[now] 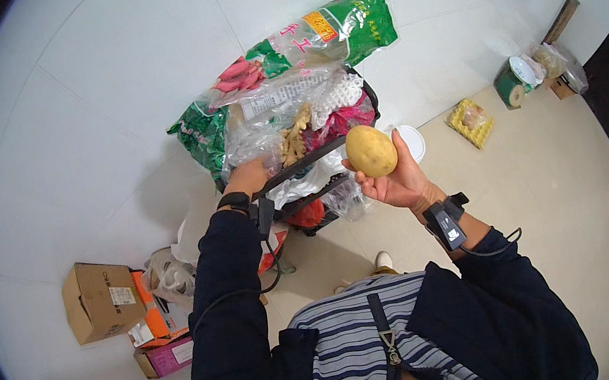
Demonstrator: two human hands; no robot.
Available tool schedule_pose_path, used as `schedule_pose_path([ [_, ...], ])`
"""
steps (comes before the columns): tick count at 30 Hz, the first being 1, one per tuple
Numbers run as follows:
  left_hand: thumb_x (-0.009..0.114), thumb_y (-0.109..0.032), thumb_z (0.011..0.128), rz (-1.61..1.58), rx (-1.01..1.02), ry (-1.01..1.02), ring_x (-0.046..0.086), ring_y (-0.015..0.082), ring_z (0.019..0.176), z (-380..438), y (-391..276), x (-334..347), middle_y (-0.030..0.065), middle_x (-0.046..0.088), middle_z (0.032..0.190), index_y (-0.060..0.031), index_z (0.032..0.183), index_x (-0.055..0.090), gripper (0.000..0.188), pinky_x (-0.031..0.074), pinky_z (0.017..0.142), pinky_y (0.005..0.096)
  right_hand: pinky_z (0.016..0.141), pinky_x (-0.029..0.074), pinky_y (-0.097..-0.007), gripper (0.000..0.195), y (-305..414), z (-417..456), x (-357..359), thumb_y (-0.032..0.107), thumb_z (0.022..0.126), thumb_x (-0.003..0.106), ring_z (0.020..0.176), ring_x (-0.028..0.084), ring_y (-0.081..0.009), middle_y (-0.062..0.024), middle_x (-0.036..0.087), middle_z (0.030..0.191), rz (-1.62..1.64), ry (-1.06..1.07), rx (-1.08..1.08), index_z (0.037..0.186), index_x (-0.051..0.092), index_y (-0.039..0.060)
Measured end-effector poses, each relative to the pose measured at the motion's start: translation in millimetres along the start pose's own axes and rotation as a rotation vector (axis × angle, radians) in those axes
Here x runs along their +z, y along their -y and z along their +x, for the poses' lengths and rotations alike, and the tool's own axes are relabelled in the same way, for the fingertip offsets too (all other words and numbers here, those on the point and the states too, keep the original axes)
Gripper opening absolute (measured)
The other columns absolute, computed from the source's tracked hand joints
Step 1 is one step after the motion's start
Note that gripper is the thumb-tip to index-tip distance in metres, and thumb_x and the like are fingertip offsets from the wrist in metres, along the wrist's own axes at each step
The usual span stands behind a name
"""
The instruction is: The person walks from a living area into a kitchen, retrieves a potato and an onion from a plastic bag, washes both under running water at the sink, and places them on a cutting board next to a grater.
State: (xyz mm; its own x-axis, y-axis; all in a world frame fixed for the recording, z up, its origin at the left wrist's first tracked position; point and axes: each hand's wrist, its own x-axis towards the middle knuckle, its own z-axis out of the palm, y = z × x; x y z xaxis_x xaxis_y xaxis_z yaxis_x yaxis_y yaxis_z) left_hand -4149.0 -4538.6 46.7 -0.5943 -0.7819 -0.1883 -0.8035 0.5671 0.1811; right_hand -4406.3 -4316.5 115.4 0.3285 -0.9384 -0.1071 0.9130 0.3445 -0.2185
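Note:
A yellow potato (370,150) rests in my right hand (403,182), raised in front of the rack with the fingers around its underside. My left hand (247,176) reaches over the dark rim of the rack's top tier (311,160). Its fingers are partly hidden at a clear plastic bag (254,141), so I cannot tell whether they grip it. Just right of that hand lies a piece of ginger root (295,137). Beside the ginger are a white foam net (338,97) and a magenta plastic bag (344,121).
A large green printed food bag (309,38) leans against the white wall behind the rack. Lower tiers hold white bags and a red bag (307,214). Cardboard boxes (102,299) are stacked at left. On the floor at right sit a yellow egg tray (471,123) and a green scale (510,83).

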Motion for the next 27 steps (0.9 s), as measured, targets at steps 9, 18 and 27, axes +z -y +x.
schedule_pose_path([
  [9,0.053,-0.024,0.078,0.099,0.132,0.07,0.059,0.0361,0.088,-42.7,-30.7,-26.0,0.0204,0.061,0.092,-0.0029,0.097,0.058,0.029,0.046,0.078,0.0446,0.074,0.049,-0.0316,0.074,-1.6,-11.6,-20.9,0.065,0.082,0.037,0.085,0.055,-0.0207,-0.0165,0.043,0.127,-0.049,-0.038,-0.061,0.135,0.029,0.0137],
  [18,0.06,-0.021,0.078,0.179,0.275,-0.56,0.048,0.0332,0.106,-56.2,-46.9,-48.2,0.0161,0.056,0.107,-0.0046,0.103,0.055,0.03,0.041,0.088,0.04,0.075,0.049,-0.03,0.074,-18.9,-13.2,-23.6,0.065,0.082,0.038,0.085,0.055,-0.0188,-0.0168,0.045,0.125,-0.149,-0.102,-0.058,0.134,0.031,0.0127],
  [27,0.057,-0.027,0.079,0.038,0.079,-0.042,0.055,0.0348,0.097,-56.6,-8.8,-15.7,0.0178,0.059,0.101,-0.0058,0.11,0.052,0.038,0.044,0.081,0.0443,0.075,0.05,-0.0294,0.068,-17.3,-31.0,-19.9,0.059,0.083,0.043,0.088,0.056,-0.0195,-0.0153,0.049,0.12,-0.153,-0.097,-0.105,0.13,0.035,0.0105],
])
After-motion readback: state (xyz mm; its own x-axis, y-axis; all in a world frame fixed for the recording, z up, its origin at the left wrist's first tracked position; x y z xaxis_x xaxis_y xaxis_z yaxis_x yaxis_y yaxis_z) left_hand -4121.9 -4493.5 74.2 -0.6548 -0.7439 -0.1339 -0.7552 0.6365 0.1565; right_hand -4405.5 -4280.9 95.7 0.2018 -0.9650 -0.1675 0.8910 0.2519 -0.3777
